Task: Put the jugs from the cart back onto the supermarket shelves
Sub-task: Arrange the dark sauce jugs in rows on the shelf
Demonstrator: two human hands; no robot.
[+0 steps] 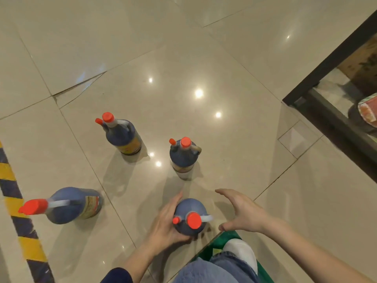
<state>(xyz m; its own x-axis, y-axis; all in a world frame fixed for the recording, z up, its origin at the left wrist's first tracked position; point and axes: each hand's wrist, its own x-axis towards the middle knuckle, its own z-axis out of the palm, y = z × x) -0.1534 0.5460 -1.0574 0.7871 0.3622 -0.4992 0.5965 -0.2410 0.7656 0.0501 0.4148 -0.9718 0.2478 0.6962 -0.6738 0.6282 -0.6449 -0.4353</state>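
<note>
Jugs (122, 137): four dark ones with orange caps (108, 117), on the floor (204, 58).
Hands: two, a left hand (165, 223) and a right hand (242, 211).
Striped tape (12, 190): one strip, at the floor's left edge.
White shoe (240, 252): one.

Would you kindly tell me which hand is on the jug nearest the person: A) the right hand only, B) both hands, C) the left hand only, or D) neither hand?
C: the left hand cups the side of the nearest jug, while the right hand is spread open beside it and appears not to touch it.
</note>
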